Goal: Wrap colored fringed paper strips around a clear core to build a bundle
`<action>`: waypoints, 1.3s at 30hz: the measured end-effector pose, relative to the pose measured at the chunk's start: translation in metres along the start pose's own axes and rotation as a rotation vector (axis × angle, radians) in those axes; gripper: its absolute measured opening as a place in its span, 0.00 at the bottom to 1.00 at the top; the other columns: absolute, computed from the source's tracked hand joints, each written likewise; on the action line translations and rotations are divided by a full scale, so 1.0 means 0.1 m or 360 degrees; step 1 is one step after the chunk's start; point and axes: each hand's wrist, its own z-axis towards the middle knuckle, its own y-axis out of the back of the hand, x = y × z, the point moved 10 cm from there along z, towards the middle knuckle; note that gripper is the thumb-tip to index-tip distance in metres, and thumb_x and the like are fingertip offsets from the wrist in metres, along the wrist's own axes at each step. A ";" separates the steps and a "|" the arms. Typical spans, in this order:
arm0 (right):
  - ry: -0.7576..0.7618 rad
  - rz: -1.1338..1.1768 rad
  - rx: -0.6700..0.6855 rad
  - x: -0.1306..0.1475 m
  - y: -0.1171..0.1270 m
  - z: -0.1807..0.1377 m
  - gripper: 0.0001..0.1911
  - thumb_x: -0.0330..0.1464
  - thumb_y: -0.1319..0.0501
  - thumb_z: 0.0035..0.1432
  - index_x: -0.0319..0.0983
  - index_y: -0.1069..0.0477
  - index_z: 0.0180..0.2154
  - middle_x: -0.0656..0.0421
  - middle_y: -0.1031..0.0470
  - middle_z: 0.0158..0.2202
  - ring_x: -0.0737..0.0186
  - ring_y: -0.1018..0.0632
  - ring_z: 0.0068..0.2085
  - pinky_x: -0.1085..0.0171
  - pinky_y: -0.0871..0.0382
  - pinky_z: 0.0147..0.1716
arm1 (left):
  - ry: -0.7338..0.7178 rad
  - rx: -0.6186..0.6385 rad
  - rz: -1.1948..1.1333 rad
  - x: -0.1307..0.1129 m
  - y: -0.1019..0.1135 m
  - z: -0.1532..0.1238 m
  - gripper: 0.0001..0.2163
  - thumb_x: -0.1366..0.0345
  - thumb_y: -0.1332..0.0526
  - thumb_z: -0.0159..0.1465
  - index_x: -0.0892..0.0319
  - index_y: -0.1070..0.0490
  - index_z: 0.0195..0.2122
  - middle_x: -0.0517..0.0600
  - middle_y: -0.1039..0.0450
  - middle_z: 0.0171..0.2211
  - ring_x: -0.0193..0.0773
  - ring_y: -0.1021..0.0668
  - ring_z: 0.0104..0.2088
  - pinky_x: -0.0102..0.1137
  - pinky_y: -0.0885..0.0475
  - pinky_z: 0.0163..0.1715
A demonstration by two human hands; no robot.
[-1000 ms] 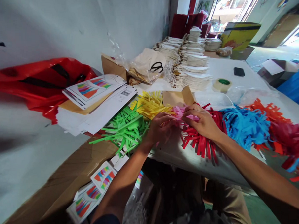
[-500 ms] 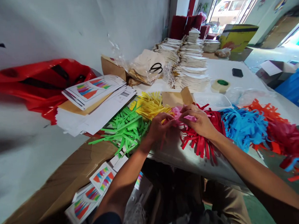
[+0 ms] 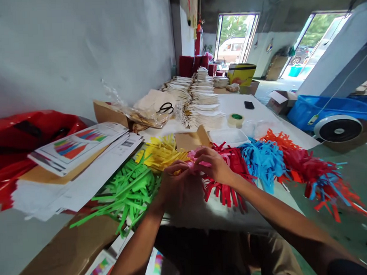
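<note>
My left hand (image 3: pixel 173 176) and my right hand (image 3: pixel 213 165) are close together over the table's near edge. Both have their fingers pinched on a pink paper tassel (image 3: pixel 193 156), mostly hidden behind the fingers. Fringed red tassels (image 3: pixel 224 195) lie under and beside my right wrist. Just beyond my left hand is a pile of yellow paper strips (image 3: pixel 160 152), and green strips (image 3: pixel 129 192) spread to its left. Blue tassels (image 3: pixel 262 160) lie right of the red ones, with orange (image 3: pixel 279 141) and dark red tassels (image 3: pixel 304 160) farther right.
Behind the tassels stand a small cardboard box (image 3: pixel 186 140), a clear plastic tray (image 3: pixel 229 137) and a tape roll (image 3: pixel 235 120). Scissors (image 3: pixel 165 108) rest on brown paper. Stacked white bundles (image 3: pixel 205 108), a phone (image 3: pixel 249 105), printed sheets (image 3: pixel 80 146) and a red bag (image 3: pixel 33 123) surround them.
My view has tipped up and swung right, so the table's contents appear farther left and lower. Both hands stay pinched on the pink tassel, with little visible change in their grip.
</note>
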 end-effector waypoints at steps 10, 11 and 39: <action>0.0025 0.0013 0.0062 0.04 -0.02 -0.01 0.07 0.38 0.35 0.69 0.44 0.20 0.39 0.52 0.22 0.48 0.54 0.21 0.51 0.49 0.26 0.53 | 0.0103 0.0100 0.0054 0.10 0.00 -0.02 0.11 0.55 0.30 0.65 0.56 0.15 0.34 0.51 0.21 0.36 0.38 0.21 0.39 0.31 0.26 0.41; 0.0021 0.0016 0.0066 0.03 -0.03 -0.02 0.08 0.39 0.35 0.69 0.44 0.20 0.39 0.52 0.22 0.48 0.54 0.21 0.51 0.49 0.25 0.53 | 0.0087 0.0138 0.0080 0.09 -0.02 -0.02 0.11 0.55 0.29 0.65 0.56 0.15 0.34 0.51 0.21 0.36 0.38 0.21 0.39 0.31 0.26 0.41; -0.0249 0.0409 -0.0858 0.22 1.63 -0.10 0.03 0.32 0.27 0.61 0.43 0.19 0.36 0.58 0.19 0.41 0.62 0.20 0.41 0.58 0.25 0.43 | -0.0404 0.0367 0.1711 -0.16 -0.36 -0.17 0.05 0.63 0.34 0.69 0.54 0.18 0.39 0.54 0.17 0.38 0.48 0.20 0.43 0.42 0.36 0.46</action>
